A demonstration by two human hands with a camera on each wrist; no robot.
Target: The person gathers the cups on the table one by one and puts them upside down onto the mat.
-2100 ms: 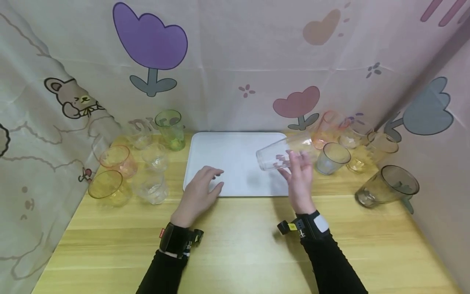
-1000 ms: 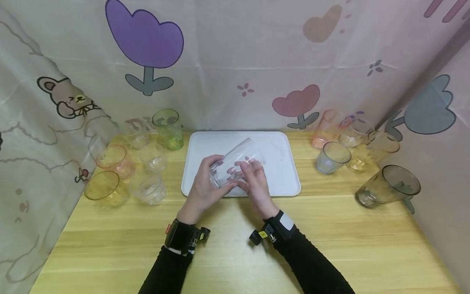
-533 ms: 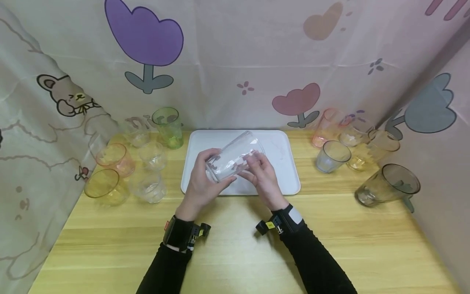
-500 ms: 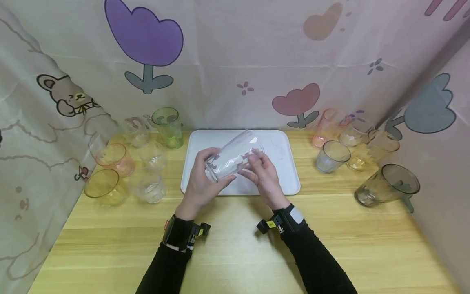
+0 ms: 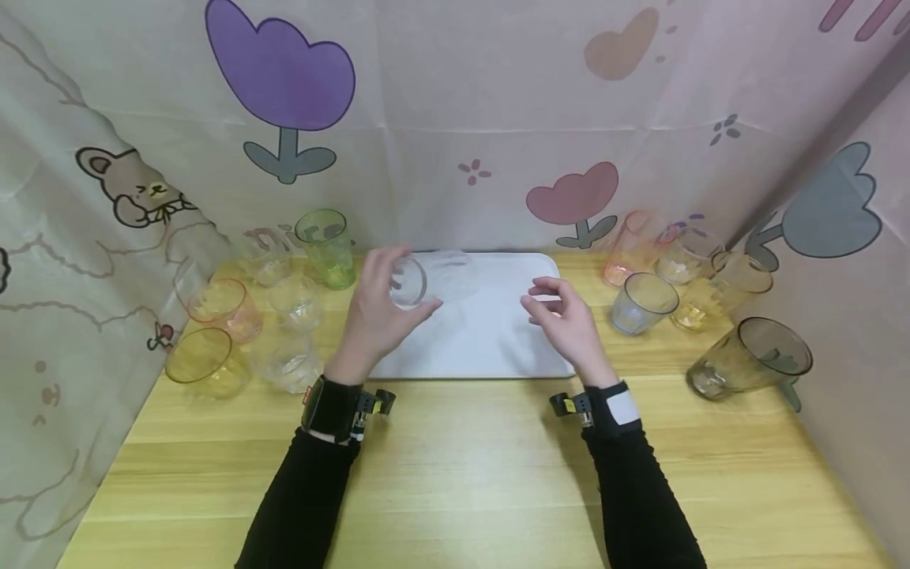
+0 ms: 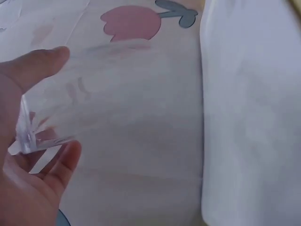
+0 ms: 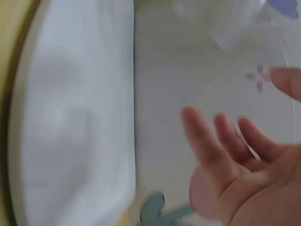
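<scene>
In the head view my left hand (image 5: 377, 308) grips a clear drinking glass (image 5: 408, 282) near its base, over the left part of a white tray (image 5: 483, 348). The glass lies tipped on its side in the air, its far end pointing right and blurred. The left wrist view shows thumb and fingers on opposite sides of the thick glass base (image 6: 30, 132). My right hand (image 5: 569, 320) hovers above the tray's right end, apart from the glass. Its fingers are relaxed and nothing is between them, as the right wrist view also shows.
Left of the tray stand a green glass (image 5: 332, 261), a pink glass (image 5: 227, 312), an amber glass (image 5: 206, 363) and several clear ones. To the right are a small bluish glass (image 5: 643, 304), a smoky grey glass (image 5: 746, 363) and several others. Patterned cloth (image 5: 426, 158) hangs behind.
The right hand brought the clear glass from the right, and both hands held it over the tray. Now the right hand has let go and moved right, while the left carries the glass left.
</scene>
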